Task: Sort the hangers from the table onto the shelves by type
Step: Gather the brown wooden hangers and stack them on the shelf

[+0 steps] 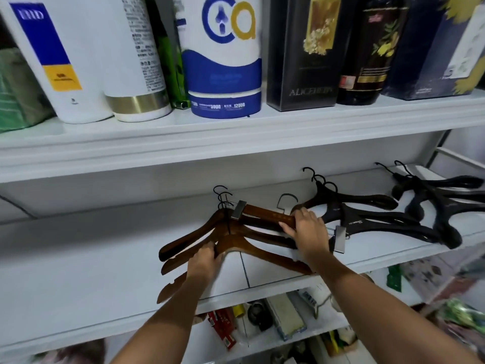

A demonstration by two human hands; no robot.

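Head view: my left hand [204, 257] is curled round the neck of the front one of the brown wooden hangers [189, 236], which are stacked on the middle shelf [78, 258] with their hooks toward the back wall. My right hand [308, 228] curls over the clip hanger [262, 215]. Its bar lies across the top of that stack, running back-left to front-right. The black hangers [367, 216] lie just to its right. I judge the right hand is the nearer one for squaring the bar.

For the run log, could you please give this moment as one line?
left hand grips brown wooden hanger | right hand holds wooden clip hanger | both on middle shelf | black hangers at right
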